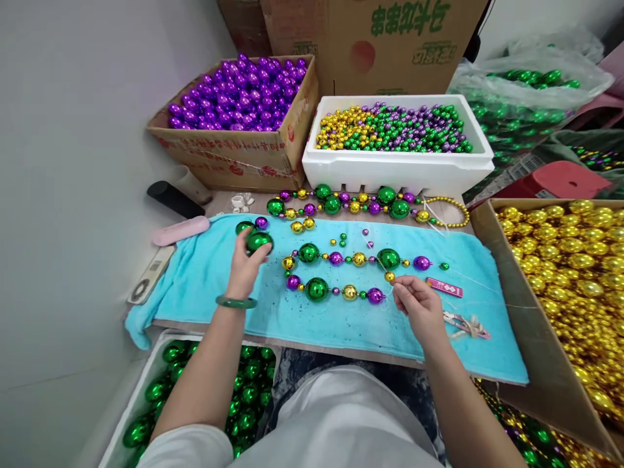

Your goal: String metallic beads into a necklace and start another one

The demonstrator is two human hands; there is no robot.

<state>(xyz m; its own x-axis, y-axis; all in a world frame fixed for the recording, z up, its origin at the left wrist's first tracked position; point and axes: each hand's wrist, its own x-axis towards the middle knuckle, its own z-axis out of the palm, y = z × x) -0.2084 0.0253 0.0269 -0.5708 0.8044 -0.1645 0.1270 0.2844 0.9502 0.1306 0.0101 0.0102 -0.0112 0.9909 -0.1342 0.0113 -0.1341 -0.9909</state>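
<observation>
My left hand [244, 263], with a green bangle on its wrist, has its fingers closed around a large shiny green bead [259, 243]. Another green bead [243, 227] and a purple bead [262, 223] lie just beyond it. My right hand [416, 302] pinches the thin white string by a small gold bead [389, 277]. A U-shaped strand of green, gold and purple beads [316, 290] rests on the turquoise towel [302, 325]. Two gold beads [297, 227] and several tiny loose beads [343, 240] lie above that strand.
A finished-looking bead strand [332, 205] lies along the back. Behind stand a carton of purple beads [234, 153] and a white foam box of mixed beads [397, 170]. Gold beads fill a carton at right [541, 331]. Thread snips [465, 324] and a pink label [444, 287] lie right.
</observation>
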